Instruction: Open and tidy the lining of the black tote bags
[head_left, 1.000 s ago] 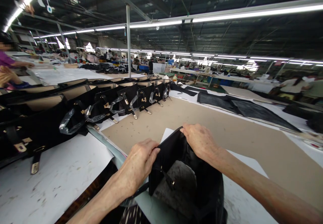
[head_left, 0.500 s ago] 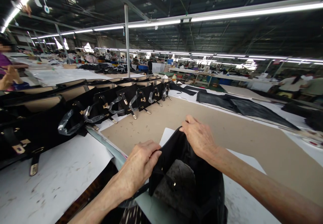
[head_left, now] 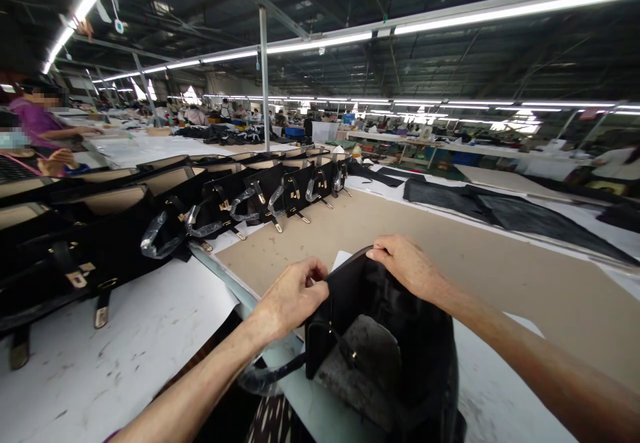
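Observation:
A black handbag (head_left: 430, 356) stands at the table's near edge, its mouth toward me and its dark inside showing. My left hand (head_left: 295, 296) pinches the bag's upper rim at its left corner, thumb and fingers closed. Further right along the same rim, my right hand (head_left: 407, 263) grips the edge between thumb and fingers. A plastic-wrapped handle (head_left: 265, 374) hangs out on the bag's left side, below my left wrist. Small metal studs glint on the bag near a dark strap. The bag's bottom is partly out of view.
Rows of black handbags (head_left: 115, 236) with tan insides and gold clasps fill the left side. A tan board (head_left: 480, 283) covers the table ahead. Black sheets (head_left: 530, 220) lie at the right. Co-workers (head_left: 43, 113) sit at the far left. A post (head_left: 265, 80) rises behind the bags.
My view has turned slightly left, so the scene sits further right. Both hands keep hold of the rim; my left fingers have curled in more.

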A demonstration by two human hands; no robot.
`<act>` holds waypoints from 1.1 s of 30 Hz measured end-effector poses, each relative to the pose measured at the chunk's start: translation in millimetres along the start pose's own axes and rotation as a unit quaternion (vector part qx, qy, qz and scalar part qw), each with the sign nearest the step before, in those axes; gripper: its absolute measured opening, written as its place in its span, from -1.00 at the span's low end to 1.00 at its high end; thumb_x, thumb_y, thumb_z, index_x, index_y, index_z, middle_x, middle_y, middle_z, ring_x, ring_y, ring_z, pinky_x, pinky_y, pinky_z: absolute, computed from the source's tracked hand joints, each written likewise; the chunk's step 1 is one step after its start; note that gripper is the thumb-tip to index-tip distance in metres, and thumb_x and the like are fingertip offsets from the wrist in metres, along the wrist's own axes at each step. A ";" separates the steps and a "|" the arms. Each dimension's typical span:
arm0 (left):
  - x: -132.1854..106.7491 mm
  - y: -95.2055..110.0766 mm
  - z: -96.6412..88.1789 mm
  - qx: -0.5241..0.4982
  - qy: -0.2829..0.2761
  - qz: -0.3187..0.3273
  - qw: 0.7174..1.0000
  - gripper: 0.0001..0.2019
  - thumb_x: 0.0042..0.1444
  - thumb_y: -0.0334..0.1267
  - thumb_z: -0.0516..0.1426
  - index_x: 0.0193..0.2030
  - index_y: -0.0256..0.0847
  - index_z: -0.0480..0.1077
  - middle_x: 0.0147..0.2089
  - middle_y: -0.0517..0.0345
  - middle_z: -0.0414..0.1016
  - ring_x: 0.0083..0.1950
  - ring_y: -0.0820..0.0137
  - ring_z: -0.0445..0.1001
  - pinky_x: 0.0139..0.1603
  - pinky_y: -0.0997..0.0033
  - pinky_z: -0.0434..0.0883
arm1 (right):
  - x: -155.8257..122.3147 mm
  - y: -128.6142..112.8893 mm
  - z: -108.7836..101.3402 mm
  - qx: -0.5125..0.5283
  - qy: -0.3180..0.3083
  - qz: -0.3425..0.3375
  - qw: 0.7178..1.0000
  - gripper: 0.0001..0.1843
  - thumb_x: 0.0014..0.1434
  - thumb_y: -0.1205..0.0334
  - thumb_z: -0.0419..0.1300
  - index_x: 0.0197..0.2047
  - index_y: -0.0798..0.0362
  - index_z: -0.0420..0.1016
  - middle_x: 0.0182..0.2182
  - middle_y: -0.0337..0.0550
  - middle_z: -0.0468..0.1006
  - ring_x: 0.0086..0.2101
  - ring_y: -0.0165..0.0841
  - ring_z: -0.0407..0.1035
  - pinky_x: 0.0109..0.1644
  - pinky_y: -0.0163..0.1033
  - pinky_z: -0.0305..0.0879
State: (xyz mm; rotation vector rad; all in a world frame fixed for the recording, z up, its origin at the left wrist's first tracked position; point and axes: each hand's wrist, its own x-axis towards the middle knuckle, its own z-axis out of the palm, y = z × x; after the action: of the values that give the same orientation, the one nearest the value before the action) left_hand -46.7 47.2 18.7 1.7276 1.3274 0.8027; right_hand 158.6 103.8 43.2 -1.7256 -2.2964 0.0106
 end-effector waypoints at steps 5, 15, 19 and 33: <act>3.9 -1.2 0.6 -0.052 -0.040 -0.013 0.998 -0.73 0.01 -0.20 -0.06 -0.32 -0.27 0.39 -0.47 0.21 0.37 -0.45 0.49 0.30 -0.52 0.58 0.14 | 3.5 2.6 1.0 -0.006 0.000 0.002 1.000 -0.71 0.06 0.17 0.00 -0.63 0.07 0.23 -0.64 -0.28 0.33 -0.53 -0.46 0.18 -0.45 -0.36 -0.05; 1.6 7.0 -2.0 0.080 -0.004 0.015 0.997 -0.72 0.00 -0.25 -0.09 -0.53 -0.32 0.36 -0.57 0.23 0.31 -0.52 0.52 0.24 -0.55 0.56 0.08 | 3.3 2.9 2.4 -0.005 0.005 0.001 1.000 -0.71 0.06 0.17 0.00 -0.63 0.07 0.24 -0.64 -0.28 0.34 -0.54 -0.47 0.19 -0.47 -0.37 -0.06; 6.6 14.4 -3.1 0.187 -0.004 0.059 0.981 -0.76 0.01 -0.29 -0.08 -0.46 -0.26 0.39 -0.52 0.22 0.37 -0.45 0.49 0.31 -0.48 0.56 0.14 | 1.9 0.6 1.6 -0.015 0.019 -0.001 1.000 -0.70 0.06 0.19 0.01 -0.65 0.08 0.25 -0.62 -0.25 0.37 -0.53 -0.46 0.20 -0.45 -0.37 -0.04; 63.5 38.7 20.3 0.438 -0.070 0.141 0.885 -0.79 0.05 -0.26 -0.03 -0.33 -0.29 0.37 -0.42 -0.06 0.46 -0.36 0.27 0.44 -0.46 0.44 0.23 | 0.5 0.9 4.4 -0.077 0.017 -0.006 0.997 -0.69 0.11 0.14 -0.02 -0.54 0.08 0.39 -0.50 -0.13 0.48 -0.45 -0.39 0.30 -0.41 -0.33 0.00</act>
State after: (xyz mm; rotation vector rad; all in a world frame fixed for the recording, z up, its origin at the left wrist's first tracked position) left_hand 4.3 99.3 43.7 2.6699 1.4616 0.1813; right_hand 158.4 105.3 38.9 -1.7686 -2.3381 -0.2008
